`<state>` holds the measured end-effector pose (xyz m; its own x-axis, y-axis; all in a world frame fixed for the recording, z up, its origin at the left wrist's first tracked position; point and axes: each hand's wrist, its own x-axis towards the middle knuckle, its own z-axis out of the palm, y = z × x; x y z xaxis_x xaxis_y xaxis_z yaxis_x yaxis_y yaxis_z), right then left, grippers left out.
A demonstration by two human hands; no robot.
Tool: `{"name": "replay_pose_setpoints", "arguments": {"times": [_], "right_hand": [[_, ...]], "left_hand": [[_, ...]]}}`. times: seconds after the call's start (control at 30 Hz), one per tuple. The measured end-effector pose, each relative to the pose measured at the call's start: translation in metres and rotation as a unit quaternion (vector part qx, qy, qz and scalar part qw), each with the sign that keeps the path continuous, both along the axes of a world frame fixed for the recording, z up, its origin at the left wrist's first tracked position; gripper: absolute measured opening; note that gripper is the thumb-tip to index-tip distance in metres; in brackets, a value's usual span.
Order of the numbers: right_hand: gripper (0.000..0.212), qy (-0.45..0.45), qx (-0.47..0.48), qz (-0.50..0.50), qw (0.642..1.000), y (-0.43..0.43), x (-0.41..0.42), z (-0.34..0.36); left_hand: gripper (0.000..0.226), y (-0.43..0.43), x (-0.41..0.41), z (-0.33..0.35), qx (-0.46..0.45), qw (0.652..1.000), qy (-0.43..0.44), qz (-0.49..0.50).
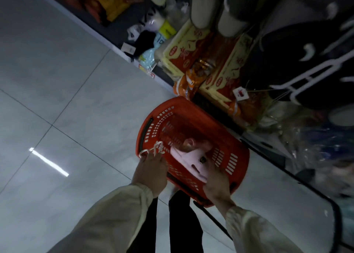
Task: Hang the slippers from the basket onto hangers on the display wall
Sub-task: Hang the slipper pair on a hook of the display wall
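Left hand (151, 174) grips white hanger (153, 149) ready at lower centre, right hand (216, 180) over pale slipper (189, 158) in red basket (240, 157), likely to pair them; its grip unreadable.

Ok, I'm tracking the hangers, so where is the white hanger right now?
In the head view, the left hand holds the white hanger over the left rim of the red basket, beside the pale slipper under the right hand.

Red basket (191, 107), slotted — pink slipper (193, 157) inside
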<state>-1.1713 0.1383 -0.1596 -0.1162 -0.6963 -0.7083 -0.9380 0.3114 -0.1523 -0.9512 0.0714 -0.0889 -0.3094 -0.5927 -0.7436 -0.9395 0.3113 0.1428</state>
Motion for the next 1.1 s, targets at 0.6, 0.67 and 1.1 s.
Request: {"name": "replay_pose_setpoints", "arguments": {"times": [0.6, 0.67, 1.1], "right_hand": [[0.117, 0.01, -0.168, 0.177, 0.97, 0.022, -0.076, 0.288], [0.102, 0.011, -0.204, 0.197, 0.959, 0.014, -0.08, 0.326], [0.065, 0.024, -0.368, 0.342, 0.864, -0.02, -0.094, 0.535]], "left_hand": [[0.06, -0.025, -0.025, 0.187, 0.035, 0.995, 0.065, 0.071], [0.068, -0.029, -0.025, 0.209, 0.032, 0.996, 0.058, 0.061], [0.065, -0.09, -0.043, 0.322, -0.117, 0.981, 0.138, -0.064]]}}
